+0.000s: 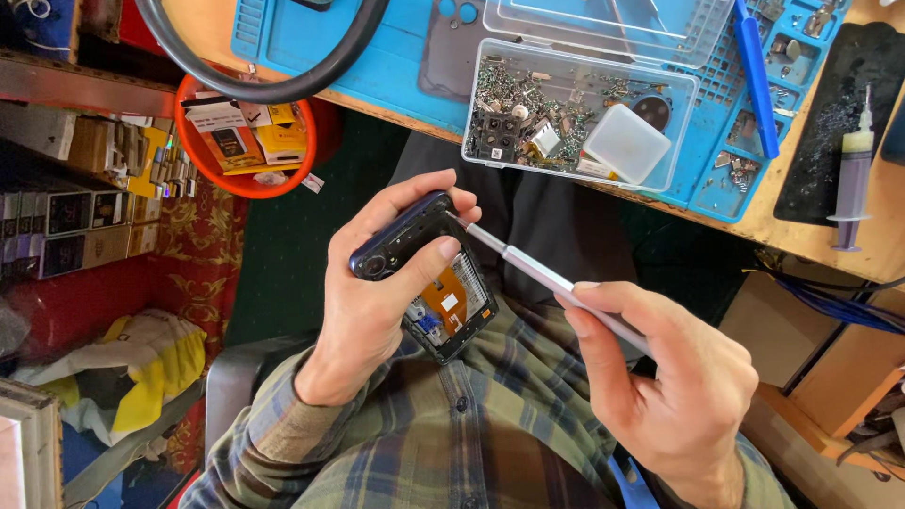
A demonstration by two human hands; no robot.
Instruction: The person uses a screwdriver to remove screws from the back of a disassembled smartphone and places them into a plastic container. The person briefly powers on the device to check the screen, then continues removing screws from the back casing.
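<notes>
We see the left hand (pixel 377 283) closed around an opened phone (pixel 429 278), held up above the lap and clear of the bench (pixel 867 240); the thumb lies across its face and the fingers curl over the top edge. The phone has a dark blue frame with a round camera opening at the upper left corner, and with the back removed its inside shows: an orange patch with a small white square, a blue part below it and a black lower edge. The right hand (pixel 660 377) has its grip closed on a slim silver screwdriver (pixel 547 276), pinched between thumb and fingers, its tip touching the phone's upper right edge just beside the left fingertips. On the bench beyond lie a blue work mat (pixel 377 57), a clear plastic box (pixel 575 118) of small screws and parts, and a syringe (pixel 853 170).
</notes>
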